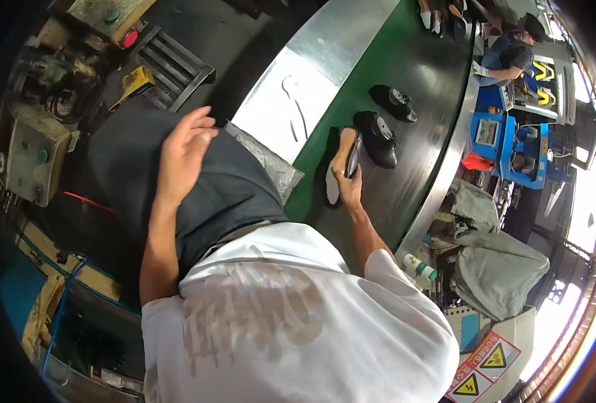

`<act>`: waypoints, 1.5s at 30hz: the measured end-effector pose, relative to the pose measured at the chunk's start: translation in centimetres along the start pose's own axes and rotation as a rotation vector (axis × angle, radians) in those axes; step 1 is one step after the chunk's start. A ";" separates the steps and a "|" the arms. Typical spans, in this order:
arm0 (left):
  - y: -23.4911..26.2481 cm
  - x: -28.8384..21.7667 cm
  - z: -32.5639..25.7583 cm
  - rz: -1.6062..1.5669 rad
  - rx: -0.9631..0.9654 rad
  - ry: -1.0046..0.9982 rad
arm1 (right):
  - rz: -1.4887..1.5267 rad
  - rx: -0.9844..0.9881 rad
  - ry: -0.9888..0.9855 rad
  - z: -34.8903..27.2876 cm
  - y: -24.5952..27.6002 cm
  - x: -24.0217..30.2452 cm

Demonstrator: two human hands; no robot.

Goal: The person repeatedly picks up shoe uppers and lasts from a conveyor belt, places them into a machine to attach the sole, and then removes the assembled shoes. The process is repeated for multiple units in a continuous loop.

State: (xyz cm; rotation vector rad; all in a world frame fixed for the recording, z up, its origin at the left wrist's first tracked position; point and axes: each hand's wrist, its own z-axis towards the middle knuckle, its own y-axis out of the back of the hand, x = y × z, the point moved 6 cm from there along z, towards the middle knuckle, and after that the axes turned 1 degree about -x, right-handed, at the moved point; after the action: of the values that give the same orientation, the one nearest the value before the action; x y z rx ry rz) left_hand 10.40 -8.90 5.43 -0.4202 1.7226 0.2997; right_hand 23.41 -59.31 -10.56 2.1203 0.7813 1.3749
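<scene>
My right hand (349,187) is wrapped round a black shoe (345,151), whose tan and grey sole faces up. It holds the shoe over the near part of the long green and dark conveyor belt (422,154). Just beyond, a black lace-up shoe (378,142) rests on the belt, with another black shoe (393,102) a little farther off. My left hand (185,158) is raised over my dark trousers, fingers stretched out and nothing in them.
A bright metal side plate (291,94) runs along the belt's left, with a thin dark cord (296,114) on it. More shoes (439,20) lie at the far end. Across the belt a person (509,57) stands near blue machines (513,144). A slatted metal rack (173,64) stands to the left.
</scene>
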 end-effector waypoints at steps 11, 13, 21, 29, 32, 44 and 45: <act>5.6 -7.6 3.4 0.305 -0.108 -0.444 | -0.029 0.658 0.595 -10.3 -14.2 34.6; 9.8 -7.1 2.1 0.357 -0.290 -0.485 | 0.099 0.884 0.609 -15.0 -17.1 38.6; 17.0 -2.7 -6.7 0.329 -0.806 -0.360 | -0.059 1.204 0.688 -20.9 -27.2 38.2; 18.9 3.4 -6.0 -0.500 -0.625 -0.132 | -0.132 1.220 0.626 -20.5 -28.1 37.9; 18.4 4.6 -4.7 -0.419 -0.682 -0.118 | -0.186 1.183 0.606 -19.6 -27.6 38.8; 21.5 5.1 -2.8 -0.372 -0.788 0.123 | -0.621 0.833 1.652 -23.3 -22.4 42.2; 22.9 4.5 -2.8 -0.290 -0.786 0.116 | -0.535 0.831 1.623 -23.1 -22.0 42.4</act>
State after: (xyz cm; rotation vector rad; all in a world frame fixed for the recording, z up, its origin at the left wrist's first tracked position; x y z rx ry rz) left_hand -2.76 9.99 0.84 -1.2648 1.5737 0.7506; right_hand 11.59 -12.05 10.49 0.4531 2.5463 2.4742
